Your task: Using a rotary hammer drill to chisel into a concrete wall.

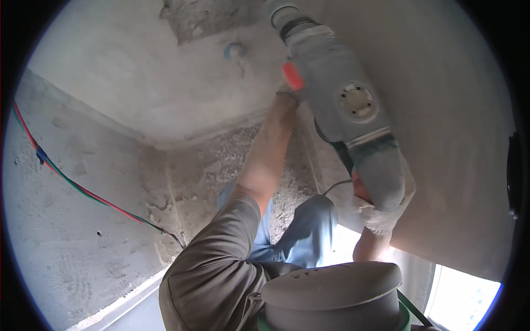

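Observation:
A large, dust-coated grey rotary hammer (331, 77) slants across the upper right, its front end pointing up toward the wall surface at the top. A red lever (293, 76) shows on its side. My right hand (382, 214), in a pale knitted glove, is wrapped round the rear handle. My left arm reaches up to the front of the tool. Only the glove cuff and edge of my left hand (289, 94) show beside the body; its fingers are hidden behind the tool, where it appears to grip the front.
A rough broken patch (210, 19) and a blue-rimmed pipe opening (236, 51) mark the pale wall. Red and green cables (83, 187) hang across the left wall. Rubble (232, 149) lies low in the corner. A grey rounded piece (331, 289) fills the bottom; a bright opening (461, 295) is lower right.

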### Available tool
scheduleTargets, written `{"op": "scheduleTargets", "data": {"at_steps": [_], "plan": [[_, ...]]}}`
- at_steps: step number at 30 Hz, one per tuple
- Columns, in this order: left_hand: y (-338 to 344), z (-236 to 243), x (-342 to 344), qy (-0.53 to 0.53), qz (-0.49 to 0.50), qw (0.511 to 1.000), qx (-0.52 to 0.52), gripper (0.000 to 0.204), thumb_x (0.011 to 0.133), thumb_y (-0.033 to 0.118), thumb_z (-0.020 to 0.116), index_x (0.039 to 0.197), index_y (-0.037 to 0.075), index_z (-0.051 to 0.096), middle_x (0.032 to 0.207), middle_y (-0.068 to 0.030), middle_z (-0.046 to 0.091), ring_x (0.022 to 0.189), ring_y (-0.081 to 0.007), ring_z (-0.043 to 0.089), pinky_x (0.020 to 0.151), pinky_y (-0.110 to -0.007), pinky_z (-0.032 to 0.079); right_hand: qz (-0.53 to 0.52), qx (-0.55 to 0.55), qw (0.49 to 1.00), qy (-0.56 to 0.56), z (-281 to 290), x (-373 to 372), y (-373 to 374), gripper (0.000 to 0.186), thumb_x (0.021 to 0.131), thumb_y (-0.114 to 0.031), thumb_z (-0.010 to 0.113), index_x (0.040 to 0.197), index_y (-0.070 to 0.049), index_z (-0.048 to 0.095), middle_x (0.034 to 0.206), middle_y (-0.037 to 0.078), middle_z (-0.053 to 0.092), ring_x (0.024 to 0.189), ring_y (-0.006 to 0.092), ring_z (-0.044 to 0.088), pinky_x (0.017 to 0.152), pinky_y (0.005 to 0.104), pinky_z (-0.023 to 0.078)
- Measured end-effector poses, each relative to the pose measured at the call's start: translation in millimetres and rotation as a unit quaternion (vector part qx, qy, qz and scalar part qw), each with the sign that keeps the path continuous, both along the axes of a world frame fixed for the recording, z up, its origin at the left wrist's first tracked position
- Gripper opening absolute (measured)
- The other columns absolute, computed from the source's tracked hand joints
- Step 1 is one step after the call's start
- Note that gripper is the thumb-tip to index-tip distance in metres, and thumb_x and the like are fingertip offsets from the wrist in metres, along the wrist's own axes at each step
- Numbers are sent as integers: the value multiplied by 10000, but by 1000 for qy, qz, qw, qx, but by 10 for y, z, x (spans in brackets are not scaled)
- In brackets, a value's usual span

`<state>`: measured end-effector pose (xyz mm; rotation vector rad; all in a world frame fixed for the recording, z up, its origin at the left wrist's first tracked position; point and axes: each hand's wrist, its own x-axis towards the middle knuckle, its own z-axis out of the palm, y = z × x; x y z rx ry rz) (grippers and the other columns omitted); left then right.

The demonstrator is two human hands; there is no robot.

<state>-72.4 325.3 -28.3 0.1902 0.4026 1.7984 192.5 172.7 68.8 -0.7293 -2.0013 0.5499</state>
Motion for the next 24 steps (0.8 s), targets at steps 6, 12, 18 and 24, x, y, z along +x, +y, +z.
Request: {"op": "scheduleTargets", "data": {"at_steps": [6, 12, 18, 24], "plan": [[158, -85, 66, -6, -30, 999, 37, 412, 994, 368, 472, 1299, 95, 518, 1224, -92, 603, 1155, -248, 555, 973, -369, 481, -5, 16, 999, -36, 248, -137, -110, 689, 561, -366, 799, 1114, 7, 625, 942, 128, 680, 807, 286, 678, 755, 363, 538], [198, -169, 190, -19, -28, 997, 67, 424, 999, 366, 471, 1323, 96, 505, 1247, -88, 597, 1170, -247, 551, 980, -372, 477, -13, 56, 982, -181, 465, -182, -301, 782, 543, -253, 830, 1226, 17, 563, 1026, 150, 665, 872, 287, 673, 795, 371, 533], [424, -257, 203, -28, -29, 996, 83, 436, 1004, 365, 470, 1347, 98, 492, 1269, -85, 591, 1186, -247, 547, 987, -376, 474, -37, -27, 990, -135, 524, -250, -466, 747, 562, -231, 813, 1220, 15, 561, 1009, 158, 667, 863, 314, 672, 800, 390, 537], [426, -291, 146, -23, -25, 993, 110, 450, 1008, 364, 468, 1372, 99, 479, 1292, -81, 586, 1201, -247, 543, 994, -380, 470, 32, 254, 915, -311, 433, 128, -55, 555, 618, -198, 759, 1124, -20, 614, 934, 111, 676, 803, 295, 681, 733, 372, 551]]}}
